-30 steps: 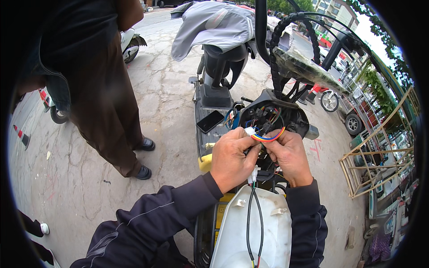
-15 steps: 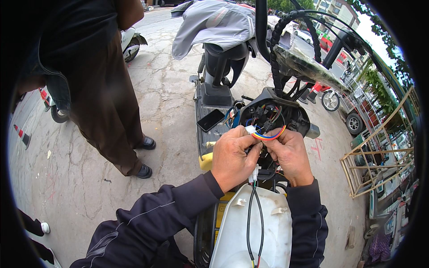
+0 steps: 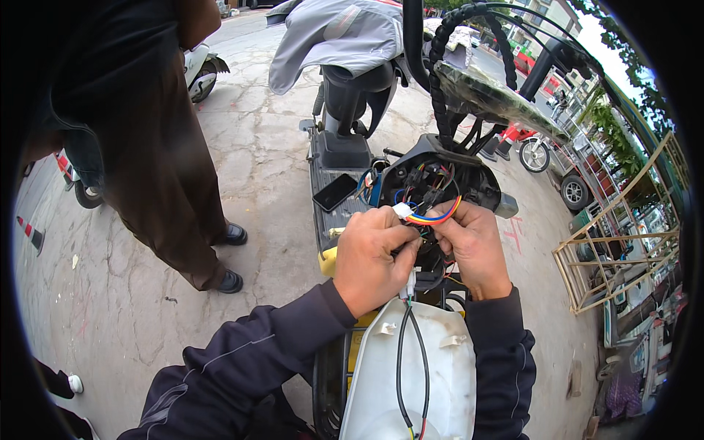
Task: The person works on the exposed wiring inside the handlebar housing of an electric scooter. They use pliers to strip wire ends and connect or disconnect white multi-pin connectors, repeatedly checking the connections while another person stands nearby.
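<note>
A short bundle of yellow, red and blue wires [image 3: 434, 219] curves from a white plug connector [image 3: 402, 210] toward my right hand [image 3: 475, 246]. Thumb and forefinger of that hand are pinched on the bundle. My left hand [image 3: 375, 253] is closed beside it, pinching wiring just below the connector; its fingertips partly hide the hold. Ahead of both hands is an open black housing [image 3: 478, 183] packed with wires and plugs. Beneath them a white plastic cover [image 3: 414, 374] lies hollow side up, with a two-strand black cable [image 3: 400, 367] running over it from another white connector [image 3: 409, 282].
A black phone [image 3: 336, 192] lies on the scooter's footboard [image 3: 323, 224]. A grey cloth [image 3: 345, 37] drapes the seat. At left stands a person in brown trousers [image 3: 165, 191]. A wooden frame [image 3: 616, 257] and a traffic cone [image 3: 31, 235] stand on the pavement.
The view has shifted slightly, so the scooter and hands appear a little further left. Both hands keep their pinch at the wires, the fingers barely changed.
</note>
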Demonstrator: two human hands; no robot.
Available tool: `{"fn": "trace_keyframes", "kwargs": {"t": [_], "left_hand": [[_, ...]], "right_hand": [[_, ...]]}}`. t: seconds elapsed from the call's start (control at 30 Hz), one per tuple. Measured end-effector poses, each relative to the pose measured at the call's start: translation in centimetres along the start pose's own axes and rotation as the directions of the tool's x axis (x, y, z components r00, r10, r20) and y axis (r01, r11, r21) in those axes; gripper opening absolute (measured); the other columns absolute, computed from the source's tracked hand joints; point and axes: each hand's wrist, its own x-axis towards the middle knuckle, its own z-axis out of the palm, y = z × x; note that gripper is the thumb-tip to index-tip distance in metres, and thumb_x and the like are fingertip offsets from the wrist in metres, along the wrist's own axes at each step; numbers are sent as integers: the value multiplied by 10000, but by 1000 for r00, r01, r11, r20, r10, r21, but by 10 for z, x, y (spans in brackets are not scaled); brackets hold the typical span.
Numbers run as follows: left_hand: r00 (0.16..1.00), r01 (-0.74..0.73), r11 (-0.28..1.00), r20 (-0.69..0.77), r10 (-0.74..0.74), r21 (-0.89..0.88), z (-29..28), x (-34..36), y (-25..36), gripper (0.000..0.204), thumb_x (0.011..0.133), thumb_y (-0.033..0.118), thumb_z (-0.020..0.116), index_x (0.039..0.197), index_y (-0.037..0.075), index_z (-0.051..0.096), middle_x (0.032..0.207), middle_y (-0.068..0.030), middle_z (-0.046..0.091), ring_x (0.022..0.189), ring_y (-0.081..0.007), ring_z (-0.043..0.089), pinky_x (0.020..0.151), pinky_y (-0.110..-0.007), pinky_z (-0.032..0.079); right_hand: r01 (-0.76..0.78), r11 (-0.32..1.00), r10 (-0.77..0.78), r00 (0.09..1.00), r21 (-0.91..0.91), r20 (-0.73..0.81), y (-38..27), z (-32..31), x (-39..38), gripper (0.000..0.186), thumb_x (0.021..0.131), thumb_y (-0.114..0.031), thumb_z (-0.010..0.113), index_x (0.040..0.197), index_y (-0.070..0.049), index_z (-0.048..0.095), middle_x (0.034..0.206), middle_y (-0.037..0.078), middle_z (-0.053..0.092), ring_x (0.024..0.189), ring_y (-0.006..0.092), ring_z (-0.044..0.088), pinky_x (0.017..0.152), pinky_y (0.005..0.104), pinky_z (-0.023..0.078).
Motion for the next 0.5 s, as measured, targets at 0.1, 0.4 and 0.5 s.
{"fn": "trace_keyframes", "kwargs": {"t": [0.1,0.4,0.5], "left_hand": [[996,-86,993,30,84,81,-5,0,1,74,735,44,777,780,82,733,735,-37,571,718,-251,557,690,-389,379],[985,-166,979,58,160,119,-8,3,2,98,716,46,788,779,93,730,732,-25,563,710,-235,527,696,-384,350],[985,-169,978,59,163,121,-8,3,2,95,716,49,790,777,92,730,733,-25,562,708,-234,523,696,-384,349]], "right_hand": [[12,1000,-12,1000,11,-23,2,0,0,180,942,-167,752,924,10,727,717,-15,627,584,29,477,520,207,349],[31,1000,-31,998,0,-49,6,-1,-1,187,933,-178,753,901,3,716,717,-21,617,580,22,468,510,205,333],[26,1000,-26,998,-1,-54,5,-1,-1,185,933,-177,752,905,3,715,717,-23,614,580,21,466,507,205,328]]}}
